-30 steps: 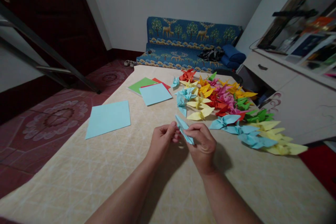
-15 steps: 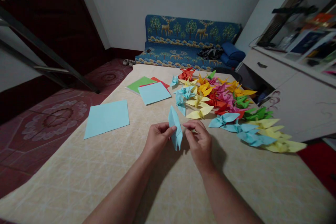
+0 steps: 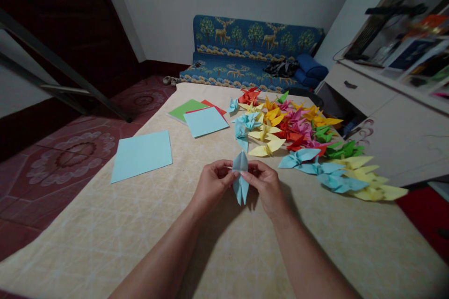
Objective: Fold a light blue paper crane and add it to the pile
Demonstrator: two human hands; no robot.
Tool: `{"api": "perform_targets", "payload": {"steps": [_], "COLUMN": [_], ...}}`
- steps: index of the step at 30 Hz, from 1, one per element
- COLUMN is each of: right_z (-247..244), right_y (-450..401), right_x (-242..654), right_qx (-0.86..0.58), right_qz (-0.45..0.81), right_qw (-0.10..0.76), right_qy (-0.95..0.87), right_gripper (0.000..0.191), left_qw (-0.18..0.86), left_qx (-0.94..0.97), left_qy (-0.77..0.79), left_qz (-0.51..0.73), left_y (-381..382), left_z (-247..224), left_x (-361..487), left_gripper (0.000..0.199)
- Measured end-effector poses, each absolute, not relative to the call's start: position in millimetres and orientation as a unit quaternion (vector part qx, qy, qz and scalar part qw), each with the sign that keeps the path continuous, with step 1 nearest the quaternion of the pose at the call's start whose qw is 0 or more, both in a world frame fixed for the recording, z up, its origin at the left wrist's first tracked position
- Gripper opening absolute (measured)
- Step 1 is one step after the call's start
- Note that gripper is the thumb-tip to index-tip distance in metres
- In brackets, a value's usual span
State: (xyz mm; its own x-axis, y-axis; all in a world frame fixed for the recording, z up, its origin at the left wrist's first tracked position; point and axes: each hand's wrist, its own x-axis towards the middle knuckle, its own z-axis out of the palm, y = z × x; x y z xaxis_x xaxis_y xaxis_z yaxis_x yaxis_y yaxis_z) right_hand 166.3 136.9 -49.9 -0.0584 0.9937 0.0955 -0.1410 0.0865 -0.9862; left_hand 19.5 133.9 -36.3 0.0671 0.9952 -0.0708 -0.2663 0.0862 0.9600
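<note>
A light blue folded origami paper point(image 3: 240, 191) stands out between my hands, slim and diamond-shaped, with its split end pointing toward me. My left hand point(image 3: 214, 180) pinches its left side, thumb on the near face. From the other side my right hand point(image 3: 264, 182) pinches it too, and the two thumbs almost meet at the middle. The fingers behind the paper are partly hidden. Just beyond and to the right lie many finished paper cranes point(image 3: 268, 147) in yellow, blue, red, pink, orange and green.
A light blue square sheet point(image 3: 142, 156) lies on the patterned tablecloth point(image 3: 115, 238) at left. Farther back, another blue sheet point(image 3: 206, 123) overlaps red and green paper point(image 3: 187, 110). Behind the table is a blue sofa point(image 3: 224, 63); a white cabinet point(image 3: 396, 121) stands at right.
My right hand has closed onto the folded paper, which it was apart from before. The paper has turned to face me and shifted slightly right.
</note>
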Motion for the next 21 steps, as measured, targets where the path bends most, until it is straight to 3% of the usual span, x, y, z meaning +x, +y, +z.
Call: {"api": "perform_targets", "payload": {"steps": [11, 16, 21], "right_z": [-50.3, -51.9, -49.9], "right_y": [136.5, 135.6, 136.6], "right_x": [165.9, 165.7, 166.2], "right_qx": [-0.418, -0.428, -0.444], "right_qz": [0.53, 0.531, 0.436], "right_qw": [0.555, 0.549, 0.537], "right_qy": [-0.487, -0.483, -0.569], "right_gripper": [0.003, 0.007, 0.015], "left_qw": [0.575, 0.557, 0.552], "left_qx": [0.449, 0.462, 0.468], "left_qy": [0.443, 0.46, 0.455], "left_qz": [0.521, 0.514, 0.518], "left_y": [132.2, 132.0, 132.2], "left_z": [-29.8, -29.5, -33.2], "left_x": [18.7, 19.3, 18.6], "left_gripper": [0.01, 0.005, 0.006]}}
